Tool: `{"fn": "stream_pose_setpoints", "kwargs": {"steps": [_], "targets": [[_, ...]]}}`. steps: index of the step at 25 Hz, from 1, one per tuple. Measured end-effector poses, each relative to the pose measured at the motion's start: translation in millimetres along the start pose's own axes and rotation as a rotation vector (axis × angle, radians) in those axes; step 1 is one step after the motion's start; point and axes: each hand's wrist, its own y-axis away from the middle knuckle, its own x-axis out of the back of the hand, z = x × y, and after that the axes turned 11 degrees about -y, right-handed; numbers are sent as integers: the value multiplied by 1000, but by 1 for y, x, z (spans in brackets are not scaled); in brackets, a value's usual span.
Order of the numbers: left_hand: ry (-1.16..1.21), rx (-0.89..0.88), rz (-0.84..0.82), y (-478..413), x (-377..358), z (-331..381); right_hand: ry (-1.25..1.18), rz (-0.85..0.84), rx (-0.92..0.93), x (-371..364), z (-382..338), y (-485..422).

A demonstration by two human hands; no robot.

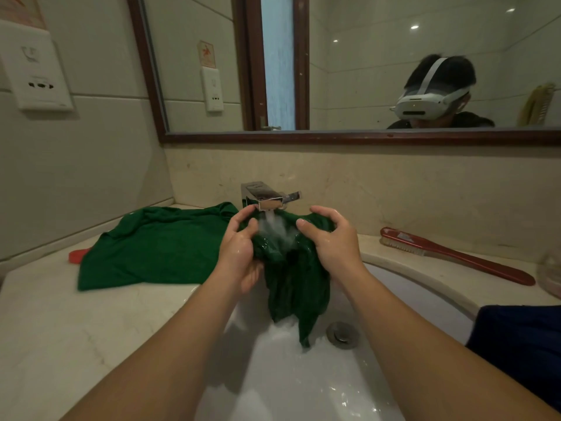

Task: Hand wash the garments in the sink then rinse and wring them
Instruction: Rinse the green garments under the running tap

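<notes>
A dark green garment point(291, 287) hangs wet over the white sink point(303, 384), while its dry part lies spread on the counter to the left. Water runs from the chrome tap point(267, 199) onto the bunched cloth. My left hand point(239, 244) grips the cloth on the left of the stream. On the right of the stream, my right hand point(331, 238) grips it too. The garment's lower end dangles near the metal drain plug point(341, 334).
A red scrubbing brush point(455, 255) lies on the counter at the right. A dark blue cloth point(522, 347) sits at the sink's right rim. A red object point(77, 256) peeks out from under the green garment at the left. A mirror hangs above the backsplash.
</notes>
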Motion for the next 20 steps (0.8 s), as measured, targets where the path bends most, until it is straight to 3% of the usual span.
{"fn": "stream_pose_setpoints", "kwargs": {"steps": [4,8,13,16,20], "targets": [[-50,-27,14,1,-2,0,46,-50,18,0,0,7],[-326,-126,155,-4,6,-6,260,-222,17,-10,10,10],[-419,-228,214,-8,18,2,127,-250,-315,-15,7,7],[-637,-329,142,-6,20,2,215,-282,-384,-11,5,9],[-1021,-482,82,-8,23,-5,186,-219,-292,-5,-1,10]]}}
